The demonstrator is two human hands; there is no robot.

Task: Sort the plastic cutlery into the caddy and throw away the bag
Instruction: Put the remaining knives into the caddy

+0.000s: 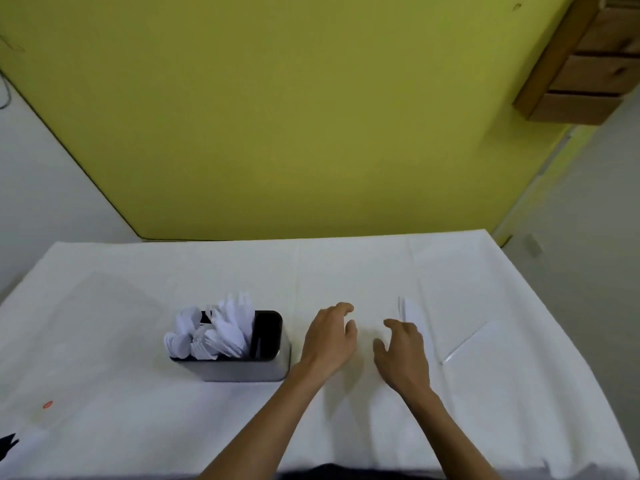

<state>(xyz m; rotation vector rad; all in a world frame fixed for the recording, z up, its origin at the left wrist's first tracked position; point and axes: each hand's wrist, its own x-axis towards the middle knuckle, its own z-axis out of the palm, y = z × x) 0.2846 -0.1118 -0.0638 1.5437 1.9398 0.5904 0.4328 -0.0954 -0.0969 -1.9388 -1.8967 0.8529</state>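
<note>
A metal caddy (242, 370) stands on the white table. Its left and middle compartments hold white plastic spoons and forks (214, 332); its right compartment looks dark and empty. My left hand (329, 337) hovers just right of the caddy, fingers apart, holding nothing. My right hand (401, 351) is beside it, fingers spread and empty. A few white plastic knives (410, 311) lie on the cloth just beyond my right fingertips. A clear flat plastic bag (474, 344) lies to the right of my right hand.
The white tablecloth (104, 306) covers the table, which backs onto a yellow-green wall (311, 116). A small red dot (47, 405) and a black shape (8, 445) sit at the near left. A wooden shelf (588, 71) hangs at the upper right.
</note>
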